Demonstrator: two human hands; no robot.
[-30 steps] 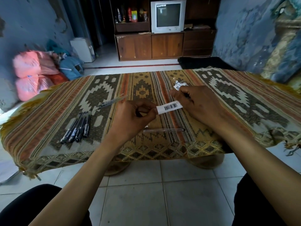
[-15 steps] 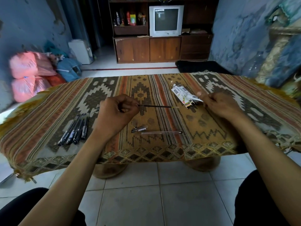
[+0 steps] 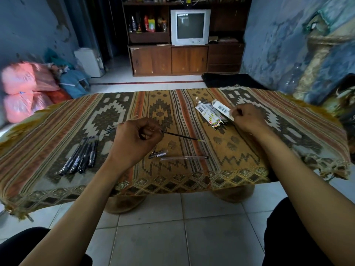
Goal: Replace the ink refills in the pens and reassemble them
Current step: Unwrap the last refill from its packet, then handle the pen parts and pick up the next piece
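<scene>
Above patterned cloth, left hand fingers pinch refill.

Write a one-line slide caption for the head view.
Left hand holds a black ink refill over the patterned tablecloth; right hand pinches a refill wrapper.

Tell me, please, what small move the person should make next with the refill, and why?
Probably the right hand should let go of the wrapper beside the refill packets and pick up the clear barrel. The left hand already pinches a bare refill above the cloth, and the empty barrel and pen cap lie just below it, ready for loading.
</scene>
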